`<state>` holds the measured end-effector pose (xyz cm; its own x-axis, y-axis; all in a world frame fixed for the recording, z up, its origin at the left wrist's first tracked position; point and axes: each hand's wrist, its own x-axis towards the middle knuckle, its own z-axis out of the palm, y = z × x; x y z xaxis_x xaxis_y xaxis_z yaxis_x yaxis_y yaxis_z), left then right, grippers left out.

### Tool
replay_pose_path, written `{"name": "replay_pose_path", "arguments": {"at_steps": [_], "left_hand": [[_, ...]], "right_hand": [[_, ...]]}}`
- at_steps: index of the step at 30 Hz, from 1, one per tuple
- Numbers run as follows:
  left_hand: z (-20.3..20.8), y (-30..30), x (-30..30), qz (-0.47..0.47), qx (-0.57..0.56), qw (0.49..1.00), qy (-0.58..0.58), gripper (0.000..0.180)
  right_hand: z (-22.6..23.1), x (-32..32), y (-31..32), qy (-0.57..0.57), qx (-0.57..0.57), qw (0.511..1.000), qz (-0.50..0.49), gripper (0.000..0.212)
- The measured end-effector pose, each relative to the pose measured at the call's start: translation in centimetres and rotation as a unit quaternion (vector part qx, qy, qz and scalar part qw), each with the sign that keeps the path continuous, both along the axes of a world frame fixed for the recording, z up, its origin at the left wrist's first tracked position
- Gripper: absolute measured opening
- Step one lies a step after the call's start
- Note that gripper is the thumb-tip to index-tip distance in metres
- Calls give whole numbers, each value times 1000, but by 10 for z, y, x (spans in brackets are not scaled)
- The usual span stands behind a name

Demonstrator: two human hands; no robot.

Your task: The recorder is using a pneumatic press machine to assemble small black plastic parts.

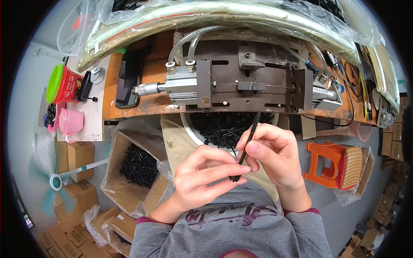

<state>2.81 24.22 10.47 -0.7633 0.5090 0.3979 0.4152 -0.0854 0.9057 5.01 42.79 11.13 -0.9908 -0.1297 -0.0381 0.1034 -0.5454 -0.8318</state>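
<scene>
A thin black rod-shaped piece [247, 146], ribbed along its upper part and wider at its lower end, is held slantwise between my two hands. My right hand [277, 157] pinches its middle between thumb and fingers. Around the lower end, the fingers of my left hand [200, 174] are closed. Just beyond the hands, a white-rimmed tub [188, 130] holds many loose black parts [217, 129]. Behind it on the bench is a dark metal fixture [245, 103] with a small block at its centre. Part of the tub is hidden by my hands.
Silver cylinders [183, 88] with clear hoses flank the fixture on the wooden bench [111, 90]. A phone [129, 79], red bucket [69, 86] and pink cup [71, 121] stand left. An open carton [114, 172] of black parts is lower left; an orange stool [318, 161] is right.
</scene>
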Motion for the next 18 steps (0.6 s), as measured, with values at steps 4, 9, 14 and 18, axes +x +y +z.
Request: {"name": "replay_pose_path", "arguments": {"at_steps": [4, 9, 14, 18], "left_hand": [[-1, 1, -1, 2, -8, 1000, 29, 38], [1, 3, 0, 5, -12, 1000, 26, 38], [-3, 1, 0, 12, -29, 998, 47, 37], [-1, 1, 1, 2, -13, 999, 31, 37]], "right_hand": [[-1, 2, 3, -15, -12, 1000, 13, 7], [-1, 3, 5, -5, 3, 1000, 11, 11], [0, 3, 3, -2, 15, 1000, -1, 17], [0, 3, 3, 7, 12, 1000, -4, 17]]}}
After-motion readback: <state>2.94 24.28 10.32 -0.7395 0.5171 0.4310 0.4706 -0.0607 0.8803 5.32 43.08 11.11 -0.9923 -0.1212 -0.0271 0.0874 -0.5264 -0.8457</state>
